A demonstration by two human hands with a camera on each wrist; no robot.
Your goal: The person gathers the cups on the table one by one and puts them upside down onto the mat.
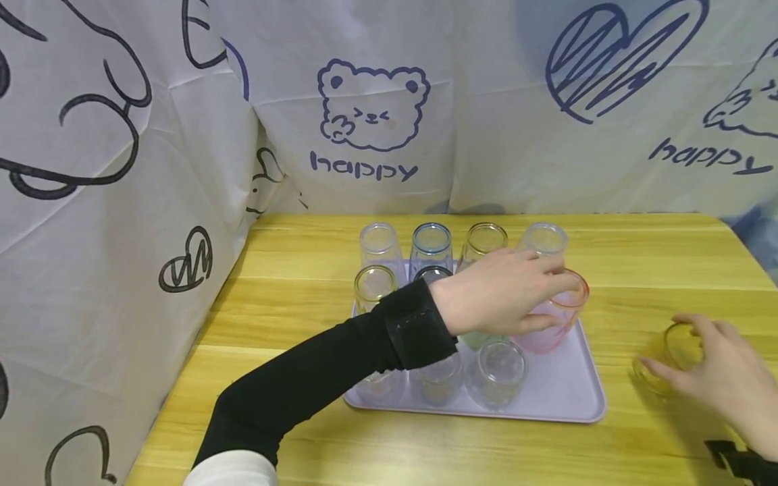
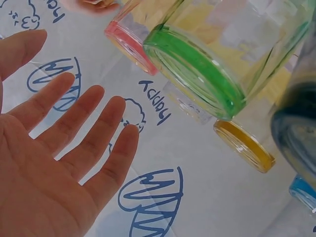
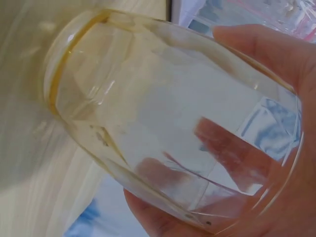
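Observation:
My right hand [image 1: 726, 378] grips a clear glass with a yellow tint [image 1: 659, 361] beside the tray's right side. In the right wrist view, thumb and fingers wrap round the wide end of this glass [image 3: 148, 98], while its thick, amber-ringed end [image 3: 61, 64] points toward the wooden table. Over the tray's right part, my left hand [image 1: 504, 290] reaches out with its fingers close over a pink glass [image 1: 547, 331]. Straight, spread fingers show on the left hand [image 2: 74, 163] in its wrist view, apart from a green-ringed glass [image 2: 197, 69].
A lilac tray [image 1: 565, 401] on the wooden table [image 1: 292, 283] carries several glasses in rows. Among them are a blue-ringed glass [image 1: 431, 243] at the back and a colourless one [image 1: 501, 371] at the front. White cloth with drawings [image 1: 486, 162] hangs behind and at left.

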